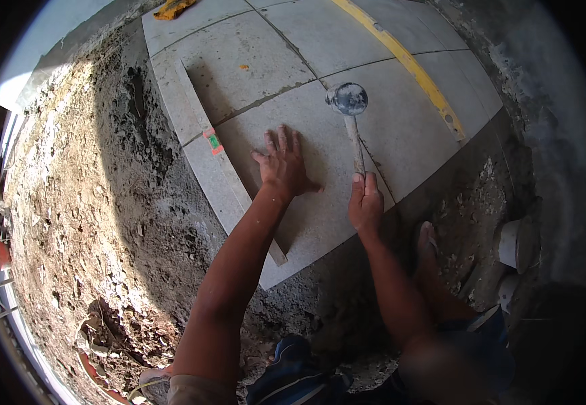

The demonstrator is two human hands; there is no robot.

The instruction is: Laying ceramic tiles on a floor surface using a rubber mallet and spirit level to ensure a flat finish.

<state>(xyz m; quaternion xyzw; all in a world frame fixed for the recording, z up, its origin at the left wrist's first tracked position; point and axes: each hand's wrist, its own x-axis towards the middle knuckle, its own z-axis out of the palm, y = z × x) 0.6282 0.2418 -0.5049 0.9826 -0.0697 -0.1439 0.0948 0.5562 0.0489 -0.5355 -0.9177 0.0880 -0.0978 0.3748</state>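
My left hand [283, 164] lies flat with its fingers spread on a pale floor tile [306, 233]. My right hand [366, 204] is closed round the handle of a rubber mallet [348, 99], whose dark head is smeared with white. The mallet's head is over the joint between two tiles, beyond my hands; whether it touches them I cannot tell. Left of my left hand, a long straightedge [231, 173] stands along the tile's outer side. A small orange spirit level [212, 141] with a green vial sits on top of it.
A long yellow level [407, 62] lies across the tiles on the right. Rough mortar and soil [104, 196] spread along the left side. At the far left corner of the tiles lies a yellow cloth-like item [173, 9]. A white bucket-like container [514, 244] stands at the right.
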